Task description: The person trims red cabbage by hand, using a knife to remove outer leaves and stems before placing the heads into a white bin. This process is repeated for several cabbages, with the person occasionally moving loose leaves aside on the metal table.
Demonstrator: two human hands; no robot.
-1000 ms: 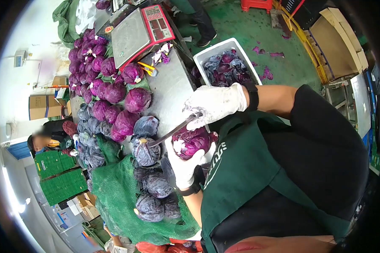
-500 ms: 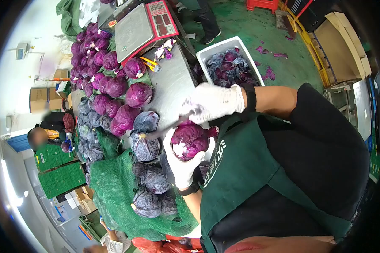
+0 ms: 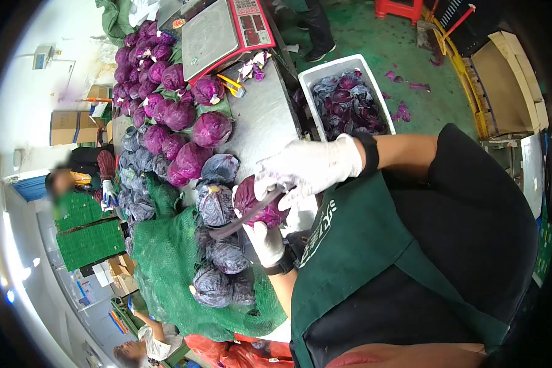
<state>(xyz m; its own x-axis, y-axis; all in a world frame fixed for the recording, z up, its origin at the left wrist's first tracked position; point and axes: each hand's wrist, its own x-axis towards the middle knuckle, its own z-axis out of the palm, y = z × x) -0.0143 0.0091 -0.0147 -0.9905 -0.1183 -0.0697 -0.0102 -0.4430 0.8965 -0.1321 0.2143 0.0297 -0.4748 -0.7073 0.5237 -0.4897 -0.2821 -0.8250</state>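
Note:
My left hand [image 3: 267, 244], in a white glove, cups a peeled purple cabbage [image 3: 246, 199] from below in front of my apron. Over that cabbage, my gloved right hand [image 3: 316, 167] grips a knife [image 3: 232, 228], its blade pointing to the lower left. The right fingers and blade hide part of the cabbage. Beyond the left hand sit cabbages with dull bluish outer leaves, the nearest unpeeled cabbage [image 3: 214, 204] almost beside it. Further back, glossy peeled cabbages [image 3: 212, 129] lie in a pile along the metal table [image 3: 257, 113].
A scale [image 3: 211, 40] with a red frame stands on the table, a yellow cutter [image 3: 233, 86] beside it. A white foam box [image 3: 305, 80] holds trimmed leaves. Green netting [image 3: 165, 276] lies under several unpeeled cabbages. Other people [image 3: 95, 168] are in the background.
The knife and right hand have come down across the front of the cabbage. The cabbage has turned in my left hand, and its pale cut end no longer shows. The view has shifted slightly.

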